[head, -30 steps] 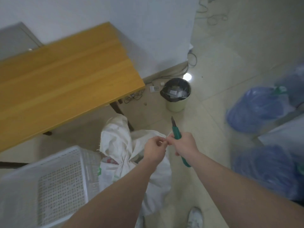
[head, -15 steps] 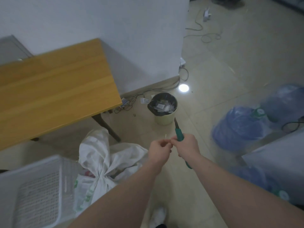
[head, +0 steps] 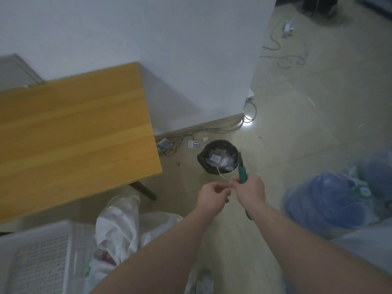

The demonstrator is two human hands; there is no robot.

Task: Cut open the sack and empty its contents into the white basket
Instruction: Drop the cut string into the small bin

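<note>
The white woven sack lies crumpled on the floor at lower left, its top open and something red showing inside. The white perforated basket stands just left of it. My right hand grips a green-handled cutter with its blade pointing up and away. My left hand pinches a thin pale string that curls up between both hands. Both hands are held out over the floor, to the right of the sack and just short of the bin.
A small bin with a black liner stands on the floor right beyond my hands. A wooden table fills the left. Blue water jugs in plastic lie at right. Cables and a power strip run along the wall base.
My hands have moved away from the sack toward the bin, holding the string and cutter. The view has tilted up, so the sack and basket have slid toward the lower left.
</note>
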